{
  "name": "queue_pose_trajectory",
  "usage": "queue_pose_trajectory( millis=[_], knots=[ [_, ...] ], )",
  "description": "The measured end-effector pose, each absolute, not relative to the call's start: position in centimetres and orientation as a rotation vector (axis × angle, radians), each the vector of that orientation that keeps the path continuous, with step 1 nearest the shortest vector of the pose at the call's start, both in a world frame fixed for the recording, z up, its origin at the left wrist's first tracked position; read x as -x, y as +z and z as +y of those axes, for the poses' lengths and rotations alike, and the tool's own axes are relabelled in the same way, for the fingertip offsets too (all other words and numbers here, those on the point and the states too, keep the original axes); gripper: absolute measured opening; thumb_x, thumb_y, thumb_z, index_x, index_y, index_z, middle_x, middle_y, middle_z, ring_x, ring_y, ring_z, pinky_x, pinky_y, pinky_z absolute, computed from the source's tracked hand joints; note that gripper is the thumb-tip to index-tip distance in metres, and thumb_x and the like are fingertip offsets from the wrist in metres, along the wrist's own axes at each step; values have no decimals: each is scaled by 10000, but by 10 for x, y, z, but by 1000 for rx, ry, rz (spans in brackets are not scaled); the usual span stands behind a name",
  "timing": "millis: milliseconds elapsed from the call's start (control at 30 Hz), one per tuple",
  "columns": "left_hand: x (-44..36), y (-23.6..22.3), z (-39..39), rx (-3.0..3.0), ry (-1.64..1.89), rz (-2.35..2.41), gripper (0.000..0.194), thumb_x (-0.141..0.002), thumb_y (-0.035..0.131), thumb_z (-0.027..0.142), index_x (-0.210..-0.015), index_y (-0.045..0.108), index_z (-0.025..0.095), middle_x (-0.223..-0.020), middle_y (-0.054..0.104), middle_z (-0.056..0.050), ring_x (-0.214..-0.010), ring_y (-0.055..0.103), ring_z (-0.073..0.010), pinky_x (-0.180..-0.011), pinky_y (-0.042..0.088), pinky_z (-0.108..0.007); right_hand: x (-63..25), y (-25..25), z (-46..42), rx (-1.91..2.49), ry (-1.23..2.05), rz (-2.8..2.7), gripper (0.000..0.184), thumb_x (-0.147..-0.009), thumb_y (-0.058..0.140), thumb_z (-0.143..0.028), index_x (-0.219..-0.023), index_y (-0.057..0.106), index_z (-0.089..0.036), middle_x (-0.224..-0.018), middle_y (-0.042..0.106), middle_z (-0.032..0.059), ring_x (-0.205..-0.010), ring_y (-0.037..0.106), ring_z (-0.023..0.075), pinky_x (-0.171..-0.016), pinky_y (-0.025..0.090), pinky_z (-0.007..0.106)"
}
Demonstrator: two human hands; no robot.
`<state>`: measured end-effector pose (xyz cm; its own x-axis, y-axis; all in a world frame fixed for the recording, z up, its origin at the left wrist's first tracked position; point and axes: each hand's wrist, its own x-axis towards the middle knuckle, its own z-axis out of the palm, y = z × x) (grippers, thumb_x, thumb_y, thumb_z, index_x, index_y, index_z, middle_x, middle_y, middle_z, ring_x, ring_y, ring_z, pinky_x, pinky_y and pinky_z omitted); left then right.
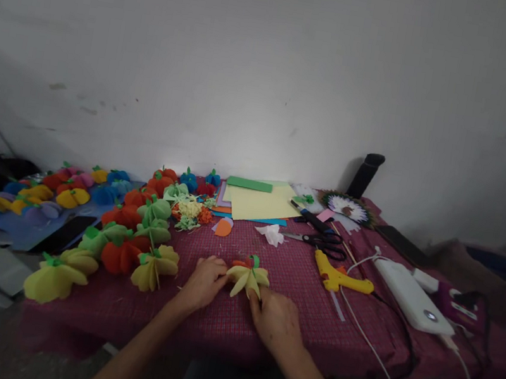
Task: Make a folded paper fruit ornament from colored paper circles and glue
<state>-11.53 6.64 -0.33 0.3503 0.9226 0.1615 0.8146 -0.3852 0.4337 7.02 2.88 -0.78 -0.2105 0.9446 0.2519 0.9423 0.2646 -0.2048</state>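
A pale yellow felt or paper pumpkin (246,278) with a green stem and a bit of orange at its top sits on the checked tablecloth, its petals fanned out. My left hand (204,281) pinches the petals on its left side, with fingers closed. From the right, my right hand (279,322) grips the lower right petals between thumb and fingers; its fingertips are partly hidden. To the left of my hands stands a finished-looking yellow pumpkin (155,267), among several orange and green ones.
A yellow glue gun (344,279) and black scissors (323,244) lie at the right, near a white power box (413,298) with trailing cords. Colored sheets (260,203) are stacked at the back. Shredded paper (192,212) and an orange cutout (223,228) lie before the wall.
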Motion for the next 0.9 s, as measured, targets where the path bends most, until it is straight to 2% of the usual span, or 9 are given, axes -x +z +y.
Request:
queue_pose_trajectory(
  millis=[200,300,400,467,533,700,900],
  knots=[
    [114,-6,70,-2296,659,1563,235,-824,464,247,-639,598,189,-722,604,-8,-785,518,-167,-690,328,-287,-68,-5,28,1737,87,-2243,317,-881,424,-370,-726,641,-200,-709,709,51,-637,665,199,-531,348,261],
    [113,-8,67,-2245,773,1607,141,-805,489,263,-784,615,204,-802,625,-13,-813,537,-173,-721,366,-297,-67,-7,29,1765,113,-2251,333,-895,393,-328,-739,651,-188,-728,711,70,-650,664,190,-558,368,257],
    [111,-9,54,-2182,917,1694,186,-812,462,241,-963,563,202,-938,618,-39,-891,541,-186,-787,382,-329,-67,-8,30,1758,112,-2235,304,-888,398,-310,-752,644,-194,-729,710,60,-653,661,185,-565,375,252],
    [106,-9,40,-2156,1024,1755,177,-821,429,228,-955,540,192,-944,609,-54,-910,538,-197,-804,380,-349,-67,-9,30,1748,119,-2225,276,-878,415,-308,-754,637,-201,-735,711,51,-654,661,185,-561,376,249],
    [99,-8,27,-2183,1234,1774,125,-803,471,247,-891,546,199,-888,619,-45,-873,549,-204,-791,380,-357,-66,-10,31,1744,130,-2222,258,-872,426,-310,-765,636,-204,-736,711,50,-652,661,187,-559,378,249],
    [81,-15,17,-2327,1233,1778,180,-768,571,312,-915,568,207,-835,645,-28,-803,566,-212,-724,378,-352,-60,-11,31,1734,138,-2214,239,-862,446,-301,-776,643,-196,-720,707,54,-635,662,194,-547,383,252],
    [85,-26,29,-2245,1189,1794,107,-848,456,238,-850,558,207,-859,633,-33,-813,553,-190,-742,392,-330,-64,9,21,1627,264,-2230,183,-817,533,-306,-728,643,-189,-706,699,33,-641,657,183,-544,403,243]
  ],
)
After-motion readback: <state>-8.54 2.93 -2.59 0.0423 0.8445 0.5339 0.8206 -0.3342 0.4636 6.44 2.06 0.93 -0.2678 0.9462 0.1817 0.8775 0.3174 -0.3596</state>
